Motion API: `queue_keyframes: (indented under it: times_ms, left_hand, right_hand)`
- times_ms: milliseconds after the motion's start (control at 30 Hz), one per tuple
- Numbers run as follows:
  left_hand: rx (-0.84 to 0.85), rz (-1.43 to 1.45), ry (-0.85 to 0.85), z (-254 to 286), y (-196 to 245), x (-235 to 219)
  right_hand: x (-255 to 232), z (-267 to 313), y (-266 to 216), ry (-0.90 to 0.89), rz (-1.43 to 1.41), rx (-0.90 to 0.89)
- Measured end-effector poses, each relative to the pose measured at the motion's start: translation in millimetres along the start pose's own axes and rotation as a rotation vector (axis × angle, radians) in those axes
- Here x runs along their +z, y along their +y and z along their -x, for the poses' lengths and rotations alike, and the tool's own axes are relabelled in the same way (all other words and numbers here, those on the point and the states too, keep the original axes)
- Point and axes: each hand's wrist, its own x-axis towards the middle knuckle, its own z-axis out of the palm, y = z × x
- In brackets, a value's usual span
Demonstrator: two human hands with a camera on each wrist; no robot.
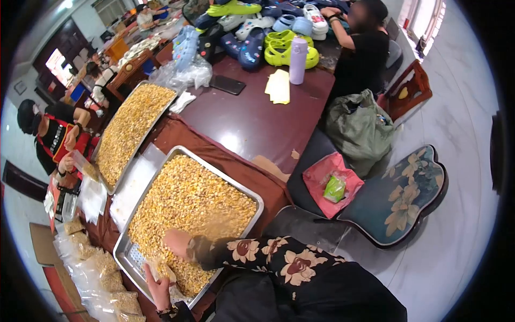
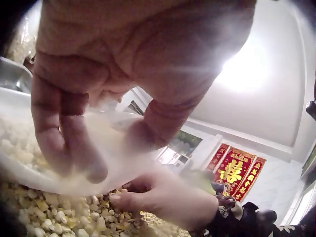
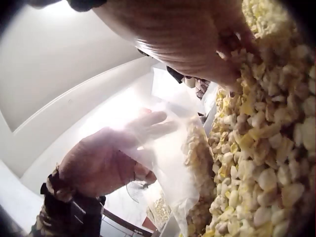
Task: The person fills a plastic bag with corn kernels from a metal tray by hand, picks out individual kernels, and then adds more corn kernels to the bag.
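Note:
A metal tray heaped with a yellow and cream kernel mix lies before me. At the tray's near corner my left hand grips a clear plastic bag. Some of the mix shows inside the bag in both wrist views. My right hand is pushed into the mix beside the bag, palm downward. Kernels hide most of its fingertips, and how tightly they close I cannot tell. In the left wrist view the right hand's thumb and finger touch the kernels right by the bag.
Several filled bags line the left side. A second full tray stands farther off, where a person holds another bag. Rubber clogs, a lilac bottle and a phone lie on the dark table.

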Motion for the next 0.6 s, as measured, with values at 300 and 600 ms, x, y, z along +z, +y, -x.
queue_keyframes:
  times_ms: [300,600]
  left_hand:
    - [0.132,-0.21,0.051,-5,-8,-11]
    - [0.21,-0.455,-0.041,-4,3,-18]
  right_hand:
    - [4,-23,16,-0.119,-1.159,0.794]
    - [-11,-27,-72,-0.42,-1.116,0.897]
